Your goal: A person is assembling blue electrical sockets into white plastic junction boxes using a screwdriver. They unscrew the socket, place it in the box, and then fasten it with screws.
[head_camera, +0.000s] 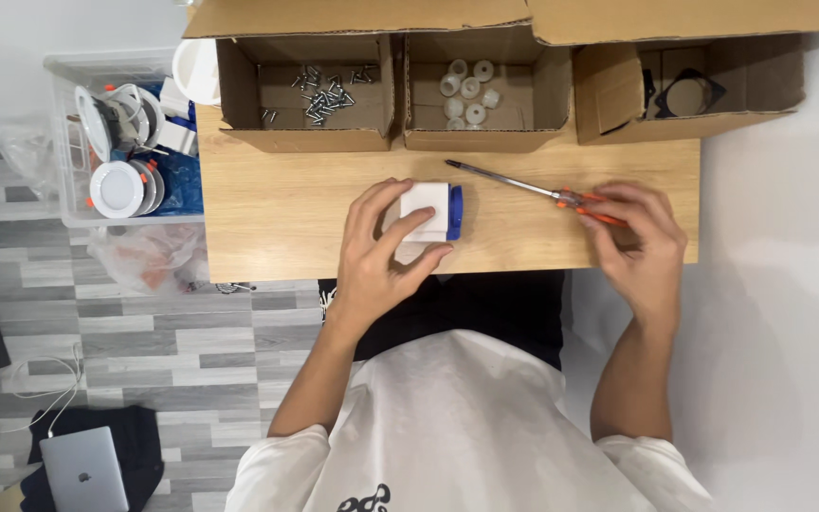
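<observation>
While lying flat near the middle of the tabletop, closer to its near edge than to the far one, white block with a blue end piece sitting under the left hand: fingers curling over its left side and top, thumb pressing against its near edge, so gripping rather than spread. Blue end pointing right, toward the screwdriver.

Screwdriver lying with its long axis running along the tabletop, slanting slightly: dark tip toward the far side, just beyond the block's far right corner, orange handle toward the right edge. Right hand closing on that handle, fingertips pinching it near the right edge of the tabletop. Tip and block lying near each other but not touching; left hand being the nearer one to the block, right hand well apart from it.

Standing along the far edge, three open cardboard boxes: left box holding screws, middle box holding small white round parts, right box holding a dark ring-shaped piece.

Hard to make out: most of the handle, being covered by the right hand's fingers; the block's left face and underside, being hidden by the left hand; whether the blue piece is fixed on or only resting against the block.
</observation>
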